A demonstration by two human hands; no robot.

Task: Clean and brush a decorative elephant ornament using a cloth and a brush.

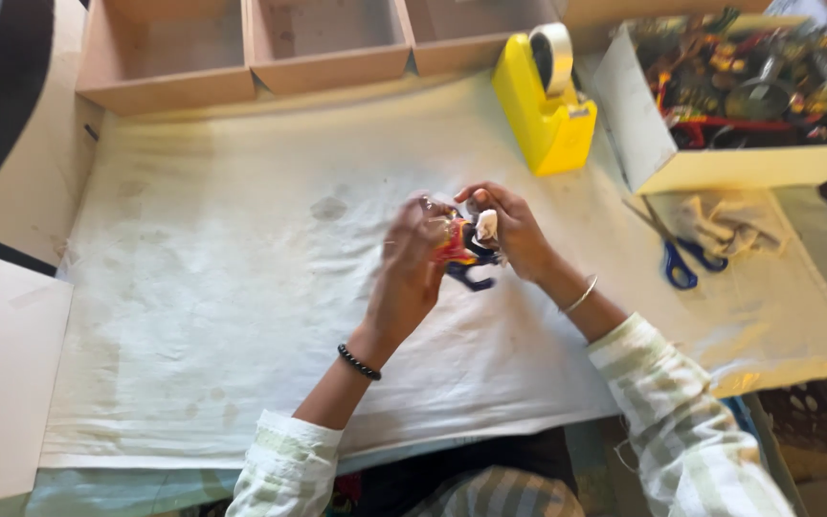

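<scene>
Both hands meet over the middle of a white cloth-covered table. My left hand and my right hand together hold a small colourful figurine, red, dark blue and white, with dark legs sticking out below. A scrap of white paper or tape sits at my right fingertips on the figurine. My left wrist wears a black bead bracelet, my right wrist a thin metal bangle. Much of the figurine is hidden by my fingers.
A yellow tape dispenser stands just beyond the hands. Blue-handled scissors lie at the right beside crumpled paper. A cardboard box of colourful metal trinkets sits at the back right. Wooden compartments line the back. A white box is at the left.
</scene>
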